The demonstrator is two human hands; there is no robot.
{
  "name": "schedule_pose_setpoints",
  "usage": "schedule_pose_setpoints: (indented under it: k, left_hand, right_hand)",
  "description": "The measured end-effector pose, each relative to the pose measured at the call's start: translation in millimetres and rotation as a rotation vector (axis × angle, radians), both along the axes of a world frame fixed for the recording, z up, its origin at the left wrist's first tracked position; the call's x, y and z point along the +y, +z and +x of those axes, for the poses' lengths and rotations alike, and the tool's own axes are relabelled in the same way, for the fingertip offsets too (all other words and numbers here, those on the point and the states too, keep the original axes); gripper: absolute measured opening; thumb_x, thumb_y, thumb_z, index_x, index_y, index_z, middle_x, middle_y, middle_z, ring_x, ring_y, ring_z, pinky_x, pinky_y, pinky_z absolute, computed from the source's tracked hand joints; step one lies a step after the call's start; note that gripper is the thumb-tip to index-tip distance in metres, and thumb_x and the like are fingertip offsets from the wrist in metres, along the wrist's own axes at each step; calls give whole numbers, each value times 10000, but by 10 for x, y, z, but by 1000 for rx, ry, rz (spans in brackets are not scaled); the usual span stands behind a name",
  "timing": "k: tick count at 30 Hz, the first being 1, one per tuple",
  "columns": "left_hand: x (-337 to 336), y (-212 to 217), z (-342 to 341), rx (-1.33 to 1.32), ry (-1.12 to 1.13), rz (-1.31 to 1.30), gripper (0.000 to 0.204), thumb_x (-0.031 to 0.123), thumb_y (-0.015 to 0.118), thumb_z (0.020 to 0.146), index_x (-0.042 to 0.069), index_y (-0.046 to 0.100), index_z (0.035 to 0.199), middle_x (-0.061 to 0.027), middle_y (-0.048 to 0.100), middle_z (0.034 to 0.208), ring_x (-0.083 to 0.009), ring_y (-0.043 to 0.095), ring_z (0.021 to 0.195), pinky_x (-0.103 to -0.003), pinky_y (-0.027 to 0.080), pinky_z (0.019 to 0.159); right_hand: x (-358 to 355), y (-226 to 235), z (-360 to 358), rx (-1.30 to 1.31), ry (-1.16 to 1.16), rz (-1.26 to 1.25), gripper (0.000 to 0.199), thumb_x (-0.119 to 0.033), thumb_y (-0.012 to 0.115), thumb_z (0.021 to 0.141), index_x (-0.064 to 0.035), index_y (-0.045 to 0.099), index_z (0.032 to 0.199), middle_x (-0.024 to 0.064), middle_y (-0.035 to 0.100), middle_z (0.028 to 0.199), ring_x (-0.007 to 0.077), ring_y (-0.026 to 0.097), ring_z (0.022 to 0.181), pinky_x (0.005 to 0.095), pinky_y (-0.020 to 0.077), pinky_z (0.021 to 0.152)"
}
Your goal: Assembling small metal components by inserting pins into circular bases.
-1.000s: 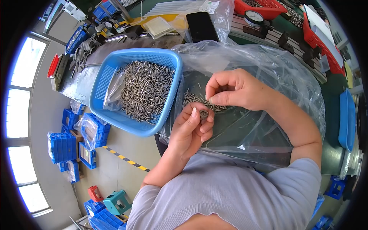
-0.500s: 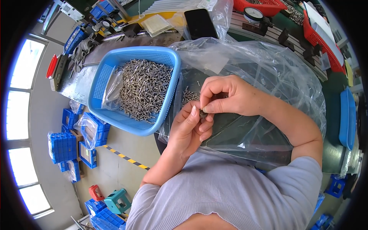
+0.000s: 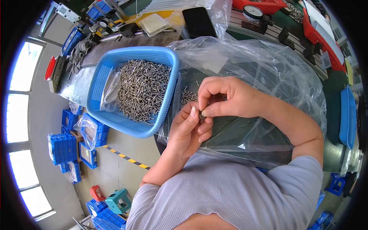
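My left hand [image 3: 188, 129] is closed, its thumb and curled fingers around a small dark metal part [image 3: 201, 114]. My right hand [image 3: 235, 96] pinches at the same part from above, thumb against forefinger. Most of the part is hidden by the fingertips, so its exact kind cannot be told. Just beyond the hands a loose pile of small metal pins [image 3: 188, 96] lies on the clear plastic sheet [image 3: 264, 73], partly covered by my right hand. To the left, a blue plastic basket [image 3: 126, 130] is heaped with many similar metal pins [image 3: 143, 90].
A black phone [image 3: 199, 23] lies at the back beside a pale flat packet [image 3: 154, 24]. A dial gauge [image 3: 253, 13] stands on a slotted metal rail at the back right. Red baskets [image 3: 322, 38] and a blue tray [image 3: 347, 117] line the right side; blue crates [image 3: 63, 147] are stacked on the floor.
The fingertips have shifted slightly around the small metal part, and less of it shows now. Both hands stay together in nearly the same place; the view has moved slightly.
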State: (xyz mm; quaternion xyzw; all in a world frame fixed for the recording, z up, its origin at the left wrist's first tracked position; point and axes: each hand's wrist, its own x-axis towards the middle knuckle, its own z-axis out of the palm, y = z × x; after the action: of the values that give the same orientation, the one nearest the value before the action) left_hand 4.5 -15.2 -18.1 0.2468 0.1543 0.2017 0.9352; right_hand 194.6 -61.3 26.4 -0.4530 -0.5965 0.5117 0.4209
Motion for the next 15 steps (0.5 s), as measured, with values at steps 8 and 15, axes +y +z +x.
schedule_pose_setpoints:
  k: [8,15]
  left_hand:
    - [0,-1,-5,8,-20,17,229,282,524,957,65,502,1026,-61,538,825,-81,389,583,-209,345,480]
    - [-25,23,4,48,0,33,235,290,532,953,68,500,1023,-60,532,796,-79,386,573,-203,331,470]
  right_hand:
    - [-14,-2,8,-60,9,63,97,-96,659,793,-25,624,849,36,562,857,117,545,756,255,450,695]
    - [-34,-22,-14,-130,-28,142,109,-101,658,790,-21,619,853,46,565,849,135,556,745,265,457,681]
